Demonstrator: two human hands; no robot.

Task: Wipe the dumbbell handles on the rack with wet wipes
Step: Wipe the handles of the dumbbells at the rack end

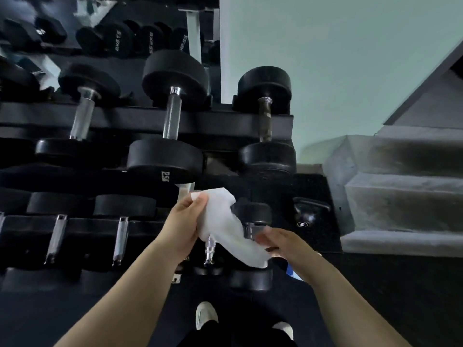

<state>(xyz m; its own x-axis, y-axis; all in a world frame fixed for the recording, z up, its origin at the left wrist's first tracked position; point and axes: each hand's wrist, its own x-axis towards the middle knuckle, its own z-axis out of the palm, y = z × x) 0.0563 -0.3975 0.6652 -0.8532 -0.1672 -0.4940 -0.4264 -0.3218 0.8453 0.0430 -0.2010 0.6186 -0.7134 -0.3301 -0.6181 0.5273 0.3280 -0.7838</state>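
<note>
Left hand (pixel 184 222) grips wipe (pixel 221 221) top, right hand (pixel 283 242) pinches its lower end. Dumbbell (pixel 253 212) at wipe's 3 o'clock.

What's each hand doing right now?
Left hand: grips the wet wipe at its upper end.
Right hand: pinches its lower end; blurred.

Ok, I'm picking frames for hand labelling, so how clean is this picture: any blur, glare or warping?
Head view: the right hand is motion-blurred at the fingers, the left hand and wet wipe fairly sharp; wide-angle warping slants the rack and stairs; dim light hides detail in the black weights, with small glints on chrome handles.
</note>
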